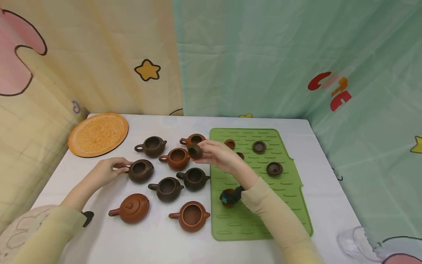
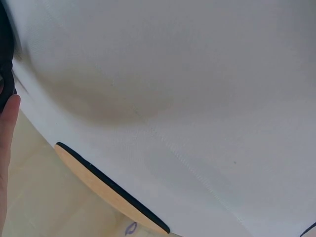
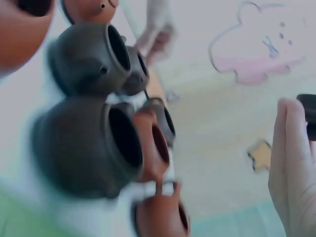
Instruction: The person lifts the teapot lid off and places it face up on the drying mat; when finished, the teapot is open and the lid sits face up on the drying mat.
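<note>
My left hand pinches the handle of a dark brown teapot without a lid, its opening showing a dark inside. In the left wrist view only a finger and part of that dark pot show at the edge. My right hand holds a small dark teapot lid by its edge, hollow side showing, above the row of pots. An orange-brown open teapot sits just below and left of it. In the right wrist view the dark lid is at the fingertips.
Several lidless teapots, dark and reddish, stand mid-table. A lidded reddish teapot is front left. More lids lie on a green mat at right. An orange round mat lies back left; a clear cup is front right.
</note>
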